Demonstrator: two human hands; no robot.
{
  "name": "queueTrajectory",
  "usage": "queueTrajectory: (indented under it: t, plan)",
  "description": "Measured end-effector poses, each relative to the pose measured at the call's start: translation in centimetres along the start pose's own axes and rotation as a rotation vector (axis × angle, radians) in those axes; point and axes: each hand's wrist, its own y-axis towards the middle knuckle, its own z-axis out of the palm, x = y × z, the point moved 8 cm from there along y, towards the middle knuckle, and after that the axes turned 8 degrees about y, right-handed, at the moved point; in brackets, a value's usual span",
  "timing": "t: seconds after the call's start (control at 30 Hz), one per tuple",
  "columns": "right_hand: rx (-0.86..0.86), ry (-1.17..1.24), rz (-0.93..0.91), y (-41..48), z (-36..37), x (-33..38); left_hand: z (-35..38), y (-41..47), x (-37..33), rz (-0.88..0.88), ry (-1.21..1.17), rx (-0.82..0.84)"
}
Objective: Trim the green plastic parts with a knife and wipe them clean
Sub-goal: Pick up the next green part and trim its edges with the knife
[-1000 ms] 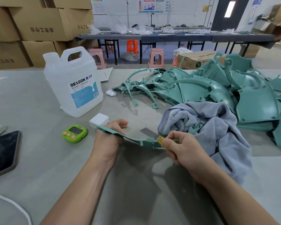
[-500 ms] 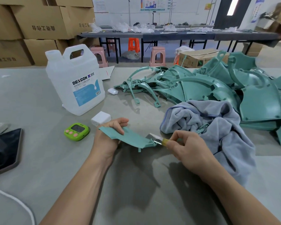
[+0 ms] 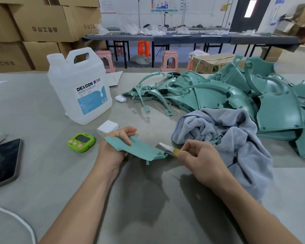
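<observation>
Head view: your left grip (image 3: 111,150) pinches the flat green plastic part (image 3: 140,149); your right grip (image 3: 202,161) clasps the yellow-handled knife (image 3: 166,148), blade at the part's end.

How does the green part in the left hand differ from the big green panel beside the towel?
The held part is a narrow, flattish strip; the big panel is broad and curved. The held part is gripped by the left hand, the right hand holding a knife to its end; the big panel lies untouched in the pile. Both are teal-green plastic.
</observation>
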Motion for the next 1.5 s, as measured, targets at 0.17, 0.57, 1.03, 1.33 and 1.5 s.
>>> queueTrajectory:
  t: [0.17,0.57,1.03,1.33,1.5]
  plan:
    - [-0.233,0.045,-0.098,-0.2,-2.1,0.8,-1.0,-0.1,-2.2,0.175,-0.02,-0.075]
    - [-0.278,-0.34,-0.015,-0.3,-1.0,1.0,-0.2,-0.4,-1.7,0.161,0.112,-0.042]
    - [-0.259,-0.343,0.034,0.1,-1.2,0.3,-0.6,-0.2,-1.5,0.147,0.163,-0.13]
    - [-0.28,-0.408,0.035,0.1,-2.2,0.0,-1.3,0.0,-1.5,0.101,0.101,-0.137]
    - [-0.431,-0.552,0.122,0.0,-6.4,-0.3,-2.6,0.7,-0.7,0.069,0.039,-0.15]
